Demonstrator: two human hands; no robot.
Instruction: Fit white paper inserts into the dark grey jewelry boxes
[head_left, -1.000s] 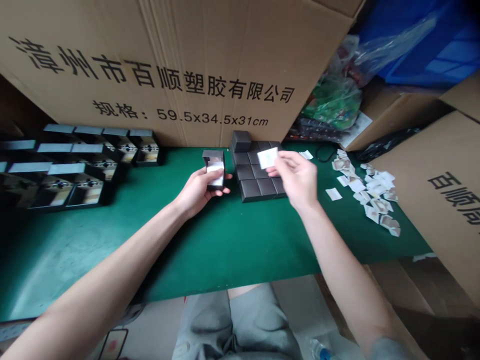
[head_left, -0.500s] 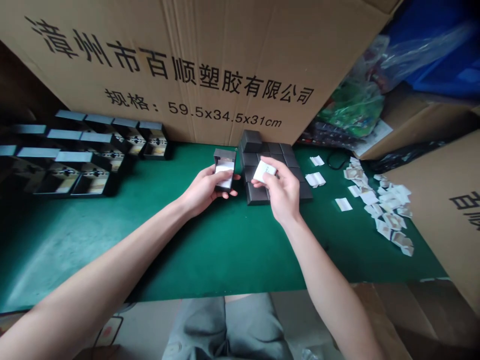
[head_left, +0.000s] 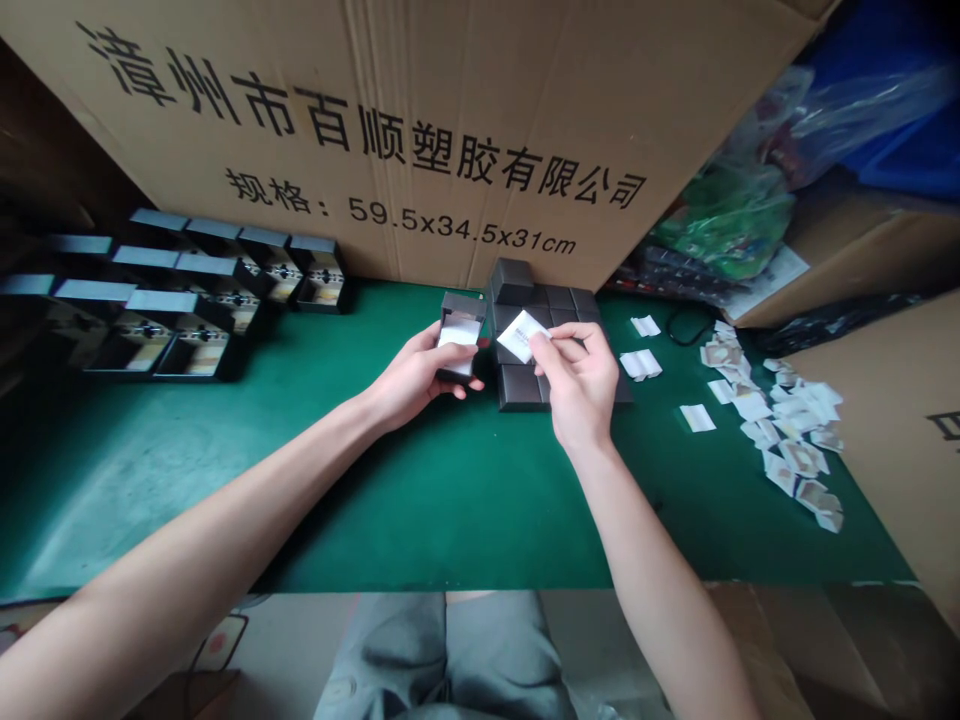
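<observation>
My left hand (head_left: 421, 372) is wrapped round a small black hinged box (head_left: 459, 325) with its lid up, the thumb lying over a white insert inside it. To the right, my right hand (head_left: 582, 375) pinches a small white card (head_left: 523, 337) between thumb and forefinger; dark print shows on its face. The card hangs above a block of closed black boxes (head_left: 566, 302) laid edge to edge, one more box (head_left: 513, 281) standing on top at the back. Card and open box are apart.
Several open black boxes (head_left: 191, 345) stand in rows at the left of the green table (head_left: 420, 510). Folded white paper pieces (head_left: 802, 420) lie scattered at the right. A large cardboard carton (head_left: 420, 60) rises behind; plastic bags (head_left: 739, 215) sit at the back right.
My right hand has shifted slightly right, and the white card is turned, its corner now pointing toward the open box. The left hand keeps its grip on the box. The view has shifted a little.
</observation>
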